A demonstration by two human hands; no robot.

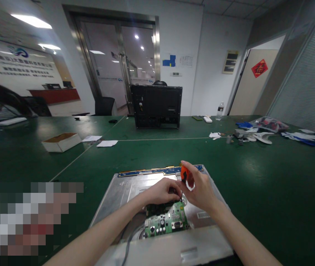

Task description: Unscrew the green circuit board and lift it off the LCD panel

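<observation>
A silver metal monitor back panel (124,192) lies flat on the green table in front of me. A green circuit board (167,221) with connectors is mounted near its lower middle. My right hand (200,190) grips an orange-handled screwdriver (186,176), its tip pointing down at the board's upper edge. My left hand (161,192) rests on the panel just left of the tip, fingers curled near the screw spot. A blue strip board (151,171) runs along the panel's far edge.
A black monitor housing (157,106) stands upright across the table. A shallow white box (61,142) and papers (106,143) lie at left. Gloves, small parts and a wrapped bundle (268,125) sit at right, with a water bottle (220,111). A blurred patch covers the lower left.
</observation>
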